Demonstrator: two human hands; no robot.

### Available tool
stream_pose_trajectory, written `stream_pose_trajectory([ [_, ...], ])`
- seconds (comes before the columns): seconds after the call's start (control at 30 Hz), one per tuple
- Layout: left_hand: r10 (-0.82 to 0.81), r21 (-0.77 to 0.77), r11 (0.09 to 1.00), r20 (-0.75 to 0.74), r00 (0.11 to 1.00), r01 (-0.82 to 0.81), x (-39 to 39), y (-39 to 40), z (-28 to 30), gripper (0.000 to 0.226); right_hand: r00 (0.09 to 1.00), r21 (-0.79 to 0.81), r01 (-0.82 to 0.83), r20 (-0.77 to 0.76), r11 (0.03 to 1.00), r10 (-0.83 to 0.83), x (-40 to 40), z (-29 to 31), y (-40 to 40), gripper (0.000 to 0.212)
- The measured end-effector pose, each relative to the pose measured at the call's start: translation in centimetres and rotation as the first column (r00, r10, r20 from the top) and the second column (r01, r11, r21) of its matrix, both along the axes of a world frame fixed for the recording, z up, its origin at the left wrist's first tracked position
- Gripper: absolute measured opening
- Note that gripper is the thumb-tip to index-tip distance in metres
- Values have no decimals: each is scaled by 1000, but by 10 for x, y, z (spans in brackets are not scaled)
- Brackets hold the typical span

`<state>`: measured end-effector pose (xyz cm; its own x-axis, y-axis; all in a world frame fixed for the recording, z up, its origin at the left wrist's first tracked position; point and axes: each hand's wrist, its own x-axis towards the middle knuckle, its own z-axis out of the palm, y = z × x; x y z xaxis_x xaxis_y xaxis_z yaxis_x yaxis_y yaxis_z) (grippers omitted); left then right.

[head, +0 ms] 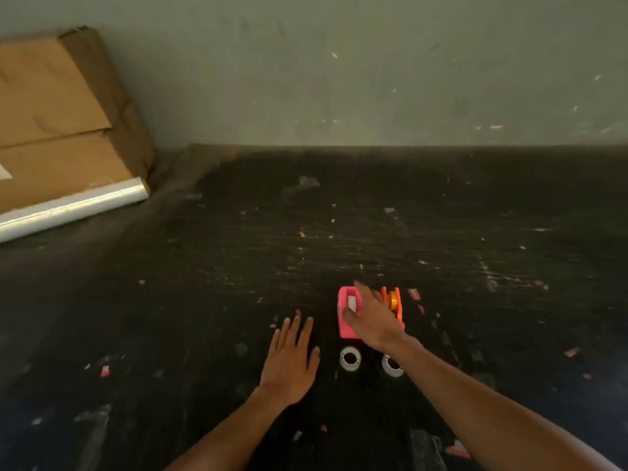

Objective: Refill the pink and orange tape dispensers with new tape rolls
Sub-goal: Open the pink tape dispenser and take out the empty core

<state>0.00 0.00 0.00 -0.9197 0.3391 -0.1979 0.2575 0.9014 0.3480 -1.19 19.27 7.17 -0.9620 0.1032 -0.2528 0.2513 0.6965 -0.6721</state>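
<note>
A pink tape dispenser (346,312) stands on the dark table with a white piece showing in its top slot. Right beside it stands an orange dispenser (397,302) with a yellow-orange roll in it. My right hand (372,317) reaches over both, its fingers laid on the pink dispenser's top; whether they grip it is unclear. Two white tape rolls lie flat nearer me: one (350,358) below the pink dispenser, the other (392,366) partly hidden under my right forearm. My left hand (292,355) rests flat on the table left of them, fingers spread, holding nothing.
The black table (238,266) is scratched and strewn with small paper and tape scraps. A brown cardboard box (57,124) and a roll of clear film (71,207) lie at the far left against the grey wall (339,69).
</note>
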Motion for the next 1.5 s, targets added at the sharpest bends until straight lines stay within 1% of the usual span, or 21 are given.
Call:
stream_pose_trajectory([
  [0.1, -27, -80, 997, -96, 995, 19, 7, -5, -11, 62, 999, 30, 28, 37, 999, -29, -4, -8, -6, 86],
  [0.27, -25, -69, 998, -149, 989, 15, 8, -6, -14, 61, 991, 74, 76, 100, 994, -83, -11, -23, -13, 104],
  [0.43, -13, -58, 998, -118, 993, 7, 9, -6, -11, 60, 986, 138, 72, 137, 988, -91, -14, -30, -13, 102],
  [0.53, -7, -51, 999, -112, 994, 1, 8, -6, -11, 61, 986, 116, 85, 132, 990, -100, -16, -33, -9, 104],
  [0.6, -10, -32, 999, -98, 995, 6, 7, -7, -11, 61, 985, 59, 110, 124, 992, -117, -16, -34, -7, 105],
  [0.67, 7, 41, 999, -57, 998, -5, 5, -7, -9, 61, 988, -10, 118, 97, 993, -117, -13, -34, -4, 107],
  [0.73, 81, 229, 970, 23, 996, -84, 1, -5, -1, 61, 995, -66, 90, 52, 994, -87, -7, -29, -3, 107],
  [0.77, 122, 344, 927, 89, 989, -145, -1, -4, 6, 61, 998, -93, 62, 28, 994, -60, -3, -26, -2, 106],
  [0.83, 142, 554, 789, 260, 955, -267, -5, 2, 25, 62, 1000, -146, -3, 3, 989, 4, 8, -19, 0, 103],
  [0.87, 117, 628, 715, 325, 938, -307, -6, 5, 35, 64, 999, -157, -44, -8, 987, 43, 14, -16, 1, 102],
  [0.9, 85, 672, 669, 354, 931, -317, -6, 7, 44, 66, 996, -154, -90, -15, 984, 89, 20, -14, 3, 102],
  [0.93, 48, 694, 659, 344, 938, -288, -6, 9, 51, 70, 990, -138, -143, -22, 980, 141, 27, -12, 5, 101],
  [1.0, -66, 688, 707, 292, 954, -162, -8, 7, 60, 77, 968, -84, -250, -34, 965, 248, 41, -10, 11, 99],
  [1.07, -211, 645, 763, 306, 928, -39, -11, 2, 66, 81, 943, -51, -334, -16, 941, 333, 55, -4, 16, 97],
  [1.13, -304, 596, 802, 335, 892, 50, -9, -2, 70, 84, 923, -33, -384, -2, 923, 385, 66, -1, 21, 96],
  [1.17, -316, 586, 807, 332, 889, 68, -6, -3, 72, 84, 917, -20, -399, -7, 917, 399, 70, 0, 23, 95],
  [1.23, -287, 584, 809, 296, 911, 65, 0, -3, 72, 80, 909, -14, -416, -46, 909, 415, 75, -1, 27, 89],
  [1.33, -233, 585, 809, 230, 945, 57, 11, -1, 69, 74, 915, -27, -375, -173, 926, 366, 83, 1, 25, 64],
  [1.37, -224, 581, 811, 210, 952, 63, 16, -1, 68, 73, 918, -6, -336, -228, 942, 326, 86, 2, 24, 55],
  [1.43, -207, 567, 820, 170, 963, 76, 25, 0, 64, 72, 899, 88, -260, -341, 962, 274, 91, 1, 19, 42],
  [1.5, -189, 562, 823, 134, 973, 83, 35, 1, 58, 71, 882, 164, -223, -387, 961, 270, 97, 0, 13, 33],
])
